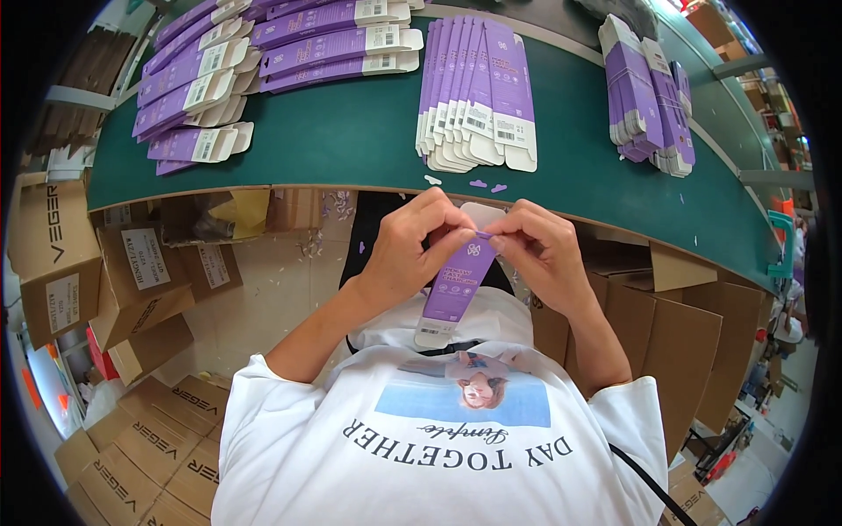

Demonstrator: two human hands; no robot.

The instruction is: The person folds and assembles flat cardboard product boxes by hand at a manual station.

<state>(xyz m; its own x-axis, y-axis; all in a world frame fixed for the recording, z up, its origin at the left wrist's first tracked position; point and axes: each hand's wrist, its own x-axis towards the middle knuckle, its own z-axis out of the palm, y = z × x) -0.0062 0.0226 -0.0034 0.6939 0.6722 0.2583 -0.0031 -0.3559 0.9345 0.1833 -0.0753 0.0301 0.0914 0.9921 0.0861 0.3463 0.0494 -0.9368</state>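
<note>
- So the purple box is off the table, just over the lap, tilted, with its pale end flap sticking up past the fingers.
- Left hand and right hand are both pinched on its top end, fingertips nearly meeting. If they pull unevenly there, I'd guess the thin card creases or tears.
- Nothing but the shirt and lap is near the bottom end, so one loose pinch and it could slide down.
- Little purple scraps sit by the near edge of the table; a sleeve or wrist brushing past could knock them onto the floor.
- Just beyond, the fanned flat boxes overlap loosely, so a bump might splay them.
- Farther off, the left-hand pile looks uneven; tugging a low one could start a slide.
</note>
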